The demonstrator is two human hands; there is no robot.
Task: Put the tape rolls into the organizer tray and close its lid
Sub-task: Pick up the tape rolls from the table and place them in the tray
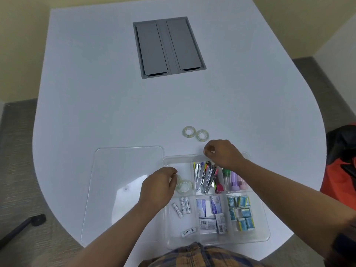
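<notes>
A clear organizer tray (264, 224) sits at the table's near edge, its clear lid (123, 185) lying flat to its left. Two clear tape rolls (189, 131) (202, 135) lie side by side on the table beyond the tray. In the tray's top-left compartment one tape roll (185, 186) lies flat, and my left hand (158, 187) holds another roll (178, 181) at its edge beside it. My right hand (223, 155) hovers over the tray's far rim with fingers pinched; whether it holds anything is hidden.
Other tray compartments hold staplers (204, 176), batteries (183, 206), small boxes (213, 211) and glue sticks (234, 181). A grey cable hatch (168, 47) is set into the table farther back. A red and black bag (342, 166) sits to the right of the table.
</notes>
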